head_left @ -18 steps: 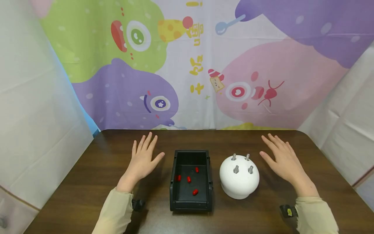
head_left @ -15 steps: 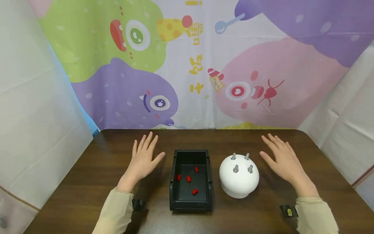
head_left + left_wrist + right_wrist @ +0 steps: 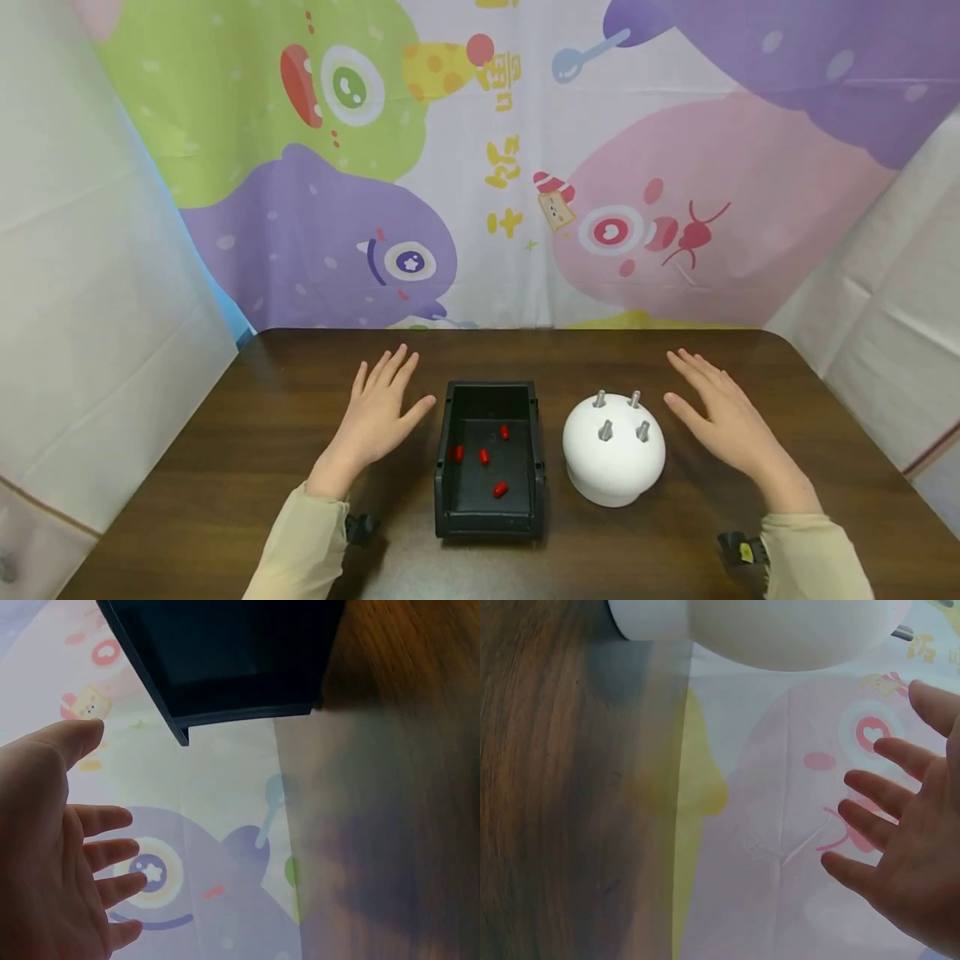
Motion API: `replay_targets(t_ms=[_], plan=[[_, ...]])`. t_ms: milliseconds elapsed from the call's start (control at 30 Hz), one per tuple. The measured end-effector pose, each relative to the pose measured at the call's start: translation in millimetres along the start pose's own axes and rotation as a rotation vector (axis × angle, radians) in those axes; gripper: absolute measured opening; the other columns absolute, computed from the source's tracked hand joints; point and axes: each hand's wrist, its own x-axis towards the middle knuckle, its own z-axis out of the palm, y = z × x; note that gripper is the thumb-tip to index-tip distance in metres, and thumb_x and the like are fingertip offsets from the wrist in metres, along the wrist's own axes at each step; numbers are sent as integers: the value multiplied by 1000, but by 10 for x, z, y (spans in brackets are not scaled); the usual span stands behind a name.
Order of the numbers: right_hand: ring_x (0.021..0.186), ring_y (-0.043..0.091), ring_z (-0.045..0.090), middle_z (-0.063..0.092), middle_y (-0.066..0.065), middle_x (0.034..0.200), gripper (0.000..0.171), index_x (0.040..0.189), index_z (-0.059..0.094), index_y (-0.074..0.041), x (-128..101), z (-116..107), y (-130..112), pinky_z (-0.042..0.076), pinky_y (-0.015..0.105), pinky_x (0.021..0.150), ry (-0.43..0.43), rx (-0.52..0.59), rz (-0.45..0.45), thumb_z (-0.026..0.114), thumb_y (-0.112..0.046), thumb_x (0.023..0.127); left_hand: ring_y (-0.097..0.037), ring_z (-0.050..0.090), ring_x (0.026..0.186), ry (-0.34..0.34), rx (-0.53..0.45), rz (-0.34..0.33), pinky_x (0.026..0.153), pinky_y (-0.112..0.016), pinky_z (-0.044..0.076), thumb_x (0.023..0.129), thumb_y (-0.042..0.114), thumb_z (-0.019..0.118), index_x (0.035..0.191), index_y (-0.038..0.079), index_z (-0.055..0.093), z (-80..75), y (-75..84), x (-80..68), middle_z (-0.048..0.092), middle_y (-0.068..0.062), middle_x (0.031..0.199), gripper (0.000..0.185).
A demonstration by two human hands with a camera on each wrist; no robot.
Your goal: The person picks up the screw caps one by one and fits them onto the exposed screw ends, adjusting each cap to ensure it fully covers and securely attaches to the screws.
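Observation:
My left hand (image 3: 375, 421) hovers just left of a black open-front bin (image 3: 489, 527), its fingers spread and holding nothing. In the left wrist view the bin (image 3: 225, 664) shows beyond the thumb. Several small red cylindrical pieces lie on the bin's floor, among them one red piece (image 3: 500, 489) near the front. Right of the bin stands a rounded white object (image 3: 611, 467) with several metal pegs (image 3: 606, 430) sticking up from its top. My right hand (image 3: 731, 425), fingers extended and nothing in it, is to the right of that white object (image 3: 780, 634).
Everything stands on a dark brown wooden table (image 3: 600, 558). A cartoon-printed curtain (image 3: 517, 275) hangs behind its far edge. White cloth walls (image 3: 97, 275) close off both sides. Each wrist carries a small black camera.
My left hand has moved slightly right, closer to the bin. My right hand has shifted and turned slightly. The bin, the red pieces and the white object stay in place.

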Motion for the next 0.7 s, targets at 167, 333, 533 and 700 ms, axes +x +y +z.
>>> replay_targets(t_ms=[167, 333, 533, 700], plan=[[134, 40, 20, 24, 15, 148, 61, 145, 23, -25, -3, -36, -27, 21, 67, 94, -95, 119, 54, 51, -36, 91, -30, 23, 136, -4, 2, 23, 109, -51, 8, 89, 50, 46, 141, 9, 31, 0, 68, -5, 27, -10, 148, 68], [132, 38, 25, 27, 10, 147, 59, 144, 23, -31, -14, -45, -48, 26, 64, 93, -147, 192, 55, 51, -35, 91, -29, 29, 133, 0, 1, 56, 109, -50, 12, 89, 49, 48, 137, 9, 40, 3, 168, -26, 35, -10, 144, 64], [133, 8, 25, 34, 2, 145, 61, 141, 28, -33, -37, -5, -45, 30, 59, 95, -159, 239, -1, 59, -28, 88, -26, 39, 127, -12, 8, 92, 108, -48, 18, 87, 47, 52, 129, 10, 51, 31, 296, -56, 45, -8, 137, 55], [126, -9, 26, 40, 3, 141, 68, 139, 32, -32, -50, 41, -43, 30, 58, 95, -172, 275, -25, 67, -28, 81, -22, 46, 120, 10, 12, 145, 107, -46, 21, 85, 43, 58, 121, 12, 58, 52, 397, -68, 53, -5, 127, 47]])
